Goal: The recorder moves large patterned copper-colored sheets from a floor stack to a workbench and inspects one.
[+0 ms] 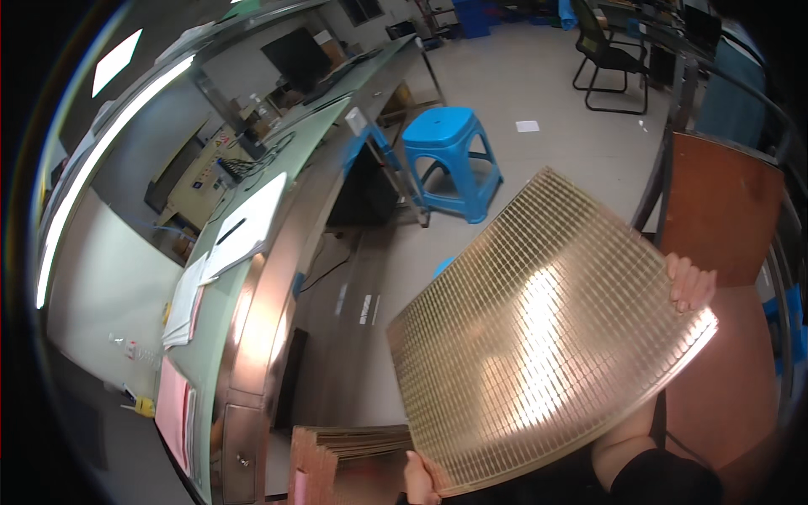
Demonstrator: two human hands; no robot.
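Held up tilted in front of me is a large, thin, shiny gold-copper panel [505, 362] covered in a fine grid of small rectangles. My left hand [419, 480] grips its lower left corner. At the right edge, the fingers of my right hand [692, 284] curl over the rim; the rest of that hand is hidden behind the panel. Beside my left hand stands a stack of thin copper-brown sheets [316, 459], partly covered by the panel.
A green-topped workbench [316, 118] runs along the left, bearing papers [252, 219], pink sheets [174, 412], cables and a monitor [296, 63]. A blue stool [439, 126] stands ahead. Reddish-brown boards [720, 210] lean on a rack at right, with a black chair [606, 59] beyond.
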